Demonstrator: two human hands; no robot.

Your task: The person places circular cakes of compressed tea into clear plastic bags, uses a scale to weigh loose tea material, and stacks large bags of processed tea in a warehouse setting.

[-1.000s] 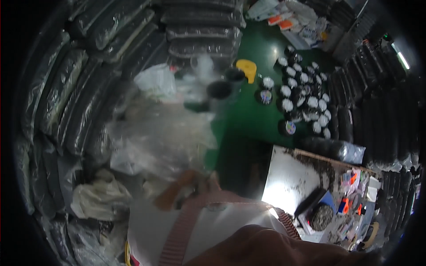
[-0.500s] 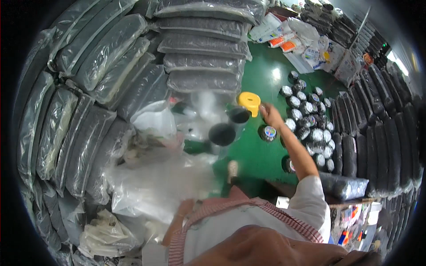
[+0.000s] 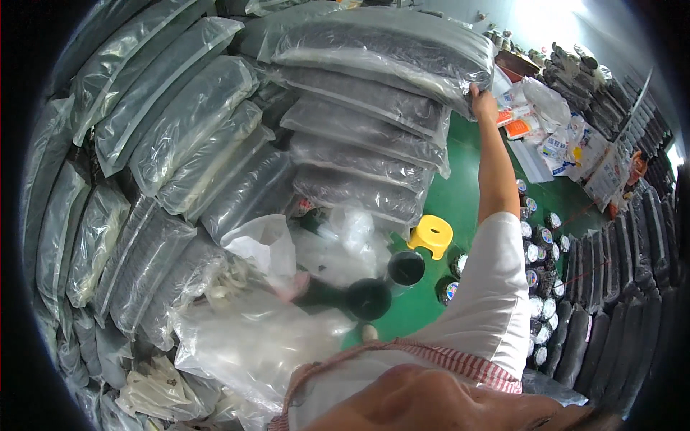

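My right arm is stretched far forward, and my right hand point(image 3: 484, 105) is closed on the near right corner of a large clear plastic bag point(image 3: 381, 50) with dark contents. That bag lies on top of a stack of similar filled bags point(image 3: 366, 144). What the dark filling is, I cannot tell. My left hand is out of the picture. On the green floor point(image 3: 463, 187) below my right arm stands a yellow stool point(image 3: 431, 235). Two dark buckets, one farther point(image 3: 406, 269) and one nearer point(image 3: 369, 299), stand left of it.
Stacked filled bags point(image 3: 172, 129) line the left side. Loose clear plastic sheeting point(image 3: 251, 337) lies at the near left. Several dark, shiny-topped packages point(image 3: 535, 251) stand right of my arm. White and orange packaging point(image 3: 546, 129) is heaped beyond, and dark bags point(image 3: 618, 266) are stacked far right.
My right hand has moved from beside the yellow stool up to the top bag of the stack and gripped its corner. My left hand has left the picture. The view has shifted.
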